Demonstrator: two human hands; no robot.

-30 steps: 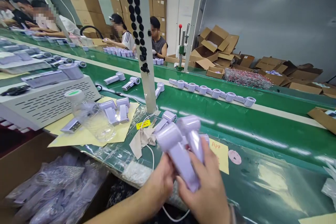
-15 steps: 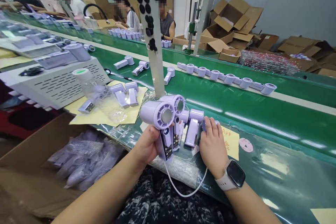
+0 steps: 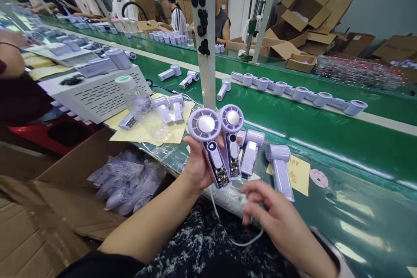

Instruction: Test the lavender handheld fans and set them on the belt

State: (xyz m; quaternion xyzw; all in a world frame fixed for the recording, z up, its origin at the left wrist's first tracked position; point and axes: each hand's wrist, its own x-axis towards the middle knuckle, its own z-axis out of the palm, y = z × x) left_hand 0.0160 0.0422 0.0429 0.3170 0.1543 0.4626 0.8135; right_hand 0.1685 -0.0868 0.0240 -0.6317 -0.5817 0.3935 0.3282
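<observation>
My left hand (image 3: 197,165) is wrapped round two lilac handheld fans, held side by side above the bench edge. The left-hand fan (image 3: 215,156) has a lit display and an exposed circuit board with small lights. Close beside it, the second fan (image 3: 233,152) also has its board bare. My right hand (image 3: 263,204), slightly blurred, is just below and right of them, fingers half curled and apart. A white cable (image 3: 243,244) loops from below the fans towards that hand; its ends are hidden. Another lilac fan (image 3: 282,169) lies past my right fingers, with one more (image 3: 252,152) behind the held pair.
A clear plastic bottle (image 3: 143,108) leans over yellow paper with fans. Left stands a white vented box (image 3: 97,91); below, a carton (image 3: 65,186) holds bagged lilac parts. A post (image 3: 206,78) rises ahead. Fans line the green belt (image 3: 293,117). Several people work across it.
My right hand has lifted off the fan on the right and moved down and left, leaving that fan on the bench. The held fans have tilted to show their fronts. The view has shifted left.
</observation>
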